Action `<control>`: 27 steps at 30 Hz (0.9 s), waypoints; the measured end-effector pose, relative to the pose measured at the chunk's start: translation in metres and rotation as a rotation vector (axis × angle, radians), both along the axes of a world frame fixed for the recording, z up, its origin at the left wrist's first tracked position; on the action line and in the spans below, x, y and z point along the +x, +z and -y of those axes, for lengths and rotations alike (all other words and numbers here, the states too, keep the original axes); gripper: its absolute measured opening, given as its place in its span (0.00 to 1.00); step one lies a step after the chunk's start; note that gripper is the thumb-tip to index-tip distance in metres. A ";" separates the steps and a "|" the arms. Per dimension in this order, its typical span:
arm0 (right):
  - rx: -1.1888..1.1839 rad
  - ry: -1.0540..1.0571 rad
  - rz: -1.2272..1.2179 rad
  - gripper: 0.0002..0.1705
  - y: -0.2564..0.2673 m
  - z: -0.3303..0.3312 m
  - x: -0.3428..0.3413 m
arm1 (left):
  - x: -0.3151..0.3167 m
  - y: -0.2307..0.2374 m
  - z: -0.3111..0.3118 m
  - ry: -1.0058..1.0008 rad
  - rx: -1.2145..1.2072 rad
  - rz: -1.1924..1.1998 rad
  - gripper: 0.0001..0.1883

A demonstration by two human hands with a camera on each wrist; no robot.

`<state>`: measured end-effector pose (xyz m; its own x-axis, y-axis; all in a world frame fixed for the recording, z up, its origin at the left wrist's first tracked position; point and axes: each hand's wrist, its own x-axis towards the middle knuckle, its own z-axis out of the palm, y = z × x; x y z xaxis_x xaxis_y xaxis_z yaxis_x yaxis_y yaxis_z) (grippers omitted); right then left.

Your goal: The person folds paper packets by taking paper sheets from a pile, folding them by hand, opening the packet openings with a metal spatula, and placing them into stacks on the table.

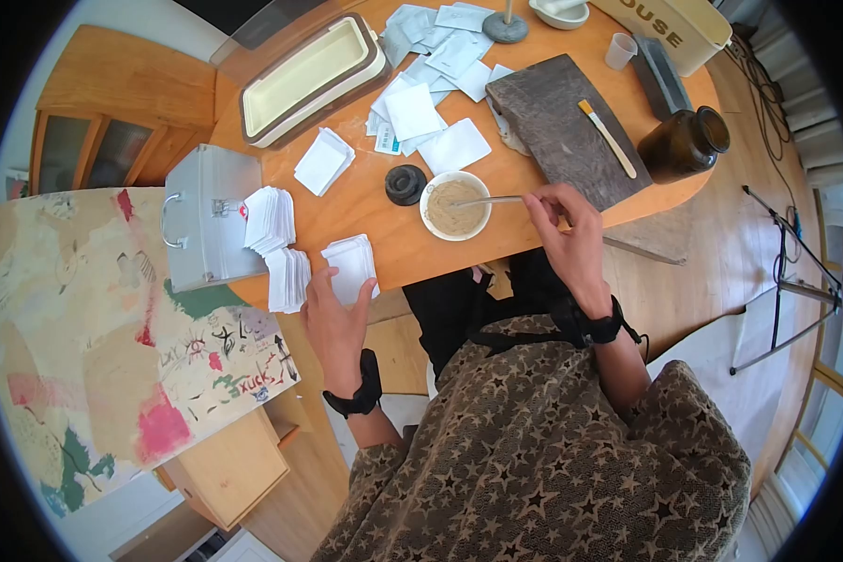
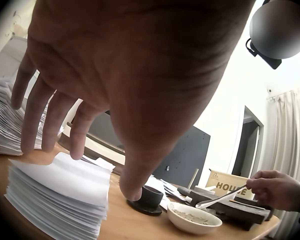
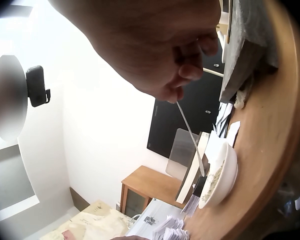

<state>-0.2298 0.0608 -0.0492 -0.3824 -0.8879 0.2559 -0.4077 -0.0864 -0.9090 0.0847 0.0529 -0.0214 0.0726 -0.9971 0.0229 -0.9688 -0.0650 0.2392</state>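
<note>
The left hand [image 1: 335,323], left of centre in the head view, has its fingers spread and thumb held apart over a stack of white sheets [image 1: 351,258] at the near edge of the table [image 1: 395,242]; I cannot tell whether it touches them. Further right, around the middle of the frame, sits a small black cup [image 1: 405,184], and just beside it a white bowl [image 1: 425,214] of beige paste [image 1: 451,221]. A slim spoon-like tool [image 1: 493,199] leans out over its rim, its far end in the paste, pinched between the thumb and fingers of the right hand [image 1: 573,242]. Toward the upper right lies a dark slab [image 1: 551,122] bearing a flat brush [image 1: 611,140], then a brown jar [image 1: 679,150]
</note>
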 end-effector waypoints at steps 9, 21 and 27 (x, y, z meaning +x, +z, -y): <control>0.014 -0.011 -0.073 0.07 -0.007 0.003 0.001 | -0.002 0.002 0.000 -0.008 0.018 -0.069 0.28; 0.009 0.018 -0.084 0.08 -0.015 0.008 0.004 | 0.000 -0.002 0.001 -0.028 0.047 -0.104 0.27; 0.016 0.010 -0.068 0.08 -0.013 0.008 0.003 | 0.000 -0.003 0.003 -0.055 0.012 -0.105 0.27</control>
